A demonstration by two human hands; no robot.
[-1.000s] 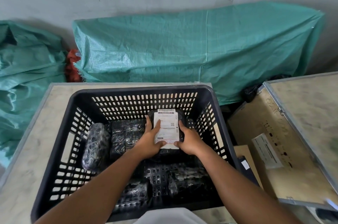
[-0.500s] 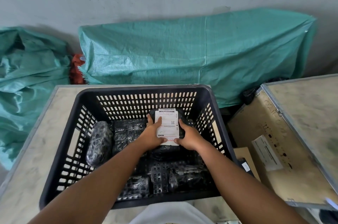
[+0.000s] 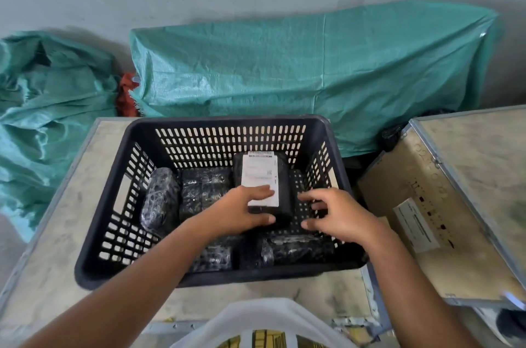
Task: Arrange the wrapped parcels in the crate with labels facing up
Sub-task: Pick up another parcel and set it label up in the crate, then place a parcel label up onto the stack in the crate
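A black slotted crate (image 3: pixel 119 202) stands on a pale table and holds several parcels wrapped in black film. One parcel (image 3: pixel 280 174) lies at the back right of the crate with its white label (image 3: pixel 260 177) facing up. My left hand (image 3: pixel 242 212) rests on that parcel's near end, fingers on the label and thumb against its front. My right hand (image 3: pixel 338 215) hovers just right of it, fingers spread, holding nothing. Other parcels show no label: one at the left (image 3: pixel 158 199), one beside it (image 3: pixel 203 188), two at the front (image 3: pixel 296 249).
The table (image 3: pixel 57 262) carries the crate. A wooden box with metal edging (image 3: pixel 461 205) stands close on the right, with a labelled board leaning against it. Green tarpaulin bundles (image 3: pixel 299 71) lie behind the table and at the left.
My right hand has let go of the labelled parcel and pulled back to the right, open. The parcel now lies in the crate, with my left hand still on it.
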